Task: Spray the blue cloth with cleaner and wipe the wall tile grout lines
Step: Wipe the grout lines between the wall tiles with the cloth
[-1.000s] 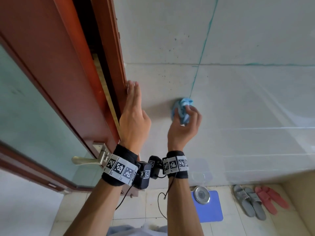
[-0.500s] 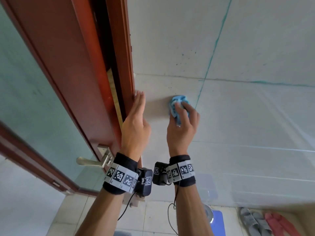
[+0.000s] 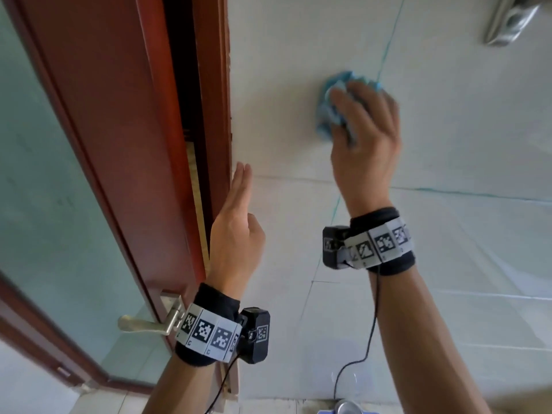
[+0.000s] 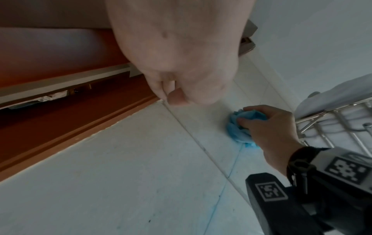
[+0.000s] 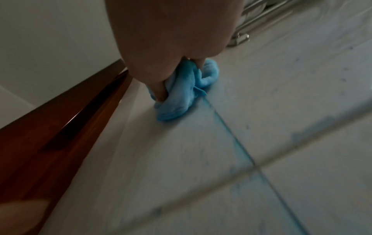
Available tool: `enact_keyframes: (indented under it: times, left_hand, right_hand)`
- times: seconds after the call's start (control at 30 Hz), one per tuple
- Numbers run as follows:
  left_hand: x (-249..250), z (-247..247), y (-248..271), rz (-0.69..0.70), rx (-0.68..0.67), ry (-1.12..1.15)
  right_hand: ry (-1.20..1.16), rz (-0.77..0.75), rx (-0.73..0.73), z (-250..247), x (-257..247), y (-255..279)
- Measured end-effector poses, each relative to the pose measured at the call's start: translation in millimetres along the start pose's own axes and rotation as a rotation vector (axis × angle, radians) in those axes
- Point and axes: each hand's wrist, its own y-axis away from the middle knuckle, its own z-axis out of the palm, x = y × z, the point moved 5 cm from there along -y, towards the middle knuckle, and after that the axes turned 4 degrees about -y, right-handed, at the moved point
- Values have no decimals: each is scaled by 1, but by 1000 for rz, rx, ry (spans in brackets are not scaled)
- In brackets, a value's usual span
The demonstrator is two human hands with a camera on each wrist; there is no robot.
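A crumpled blue cloth (image 3: 330, 110) (image 4: 238, 128) (image 5: 181, 93) is bunched in my right hand (image 3: 363, 130) (image 4: 267, 127), whose fingers curl round it and press it on the white tiled wall (image 3: 466, 138). It sits on the vertical blue-stained grout line (image 3: 388, 40) (image 5: 227, 127), above the horizontal grout line (image 3: 472, 192). My left hand (image 3: 239, 222) is lower left, fingers straight, flat against the wall beside the red-brown door frame (image 3: 216, 85), holding nothing. No spray bottle is in view.
The glass-panelled door (image 3: 59, 174) with a metal lever handle (image 3: 143, 325) stands open at left. A metal fitting (image 3: 507, 19) is mounted at upper right; a wire rack (image 4: 332, 120) with something white shows in the left wrist view. The floor lies far below.
My right hand has carried the cloth up the vertical grout line, past the horizontal joint. The left hand stays by the door frame. The view has tilted upward.
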Motion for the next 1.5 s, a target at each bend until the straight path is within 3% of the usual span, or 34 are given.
enact_keyframes:
  times: [0.07,0.13,0.27,0.33,0.57,0.73,0.83,0.93,1.03,1.1,1.2,1.27,1.37,1.5]
  left_hand:
    - [4,1,-3,4,16,6]
    - [6,4,-6,-10,33,20]
    - [11,1,-12,-31,88,17]
    - [13,-3,-16,-23,120,7]
    - [21,0,-27,-20,45,42]
    - [43,-1,-58,67,83,-28]
    - [54,-7,-75,131,117,-64]
    - [59,-7,-89,171,132,-105]
    - [65,-6,-97,196,163,-166]
    - [73,-5,-100,230,175,-193]
    - [86,-4,-109,254,161,-202]
    - [92,-3,-115,262,160,-220]
    - [94,0,-119,273,167,-234]
    - [91,5,-120,322,172,-287]
  right_hand:
    - [-12,53,59,-6,10,-11]
    - [-4,38,27,1,5,2]
    - [-1,-256,-334,24,-24,59]
    - [-7,-301,-399,24,-24,57]
    - [-7,-138,-146,3,-2,-76]
    - [-52,-77,-1,-17,18,-152]
    - [-17,-45,-1,-10,13,-121]
    - [12,-165,-179,1,-3,-67]
    - [50,-220,-314,-6,-3,-61]
    - [36,-127,-264,-18,8,-93]
    - [14,-7,-8,-47,34,-156]
    - [-2,10,68,-57,46,-175]
    - [41,17,52,-47,46,-151]
    - [93,-104,-128,-33,32,-90]
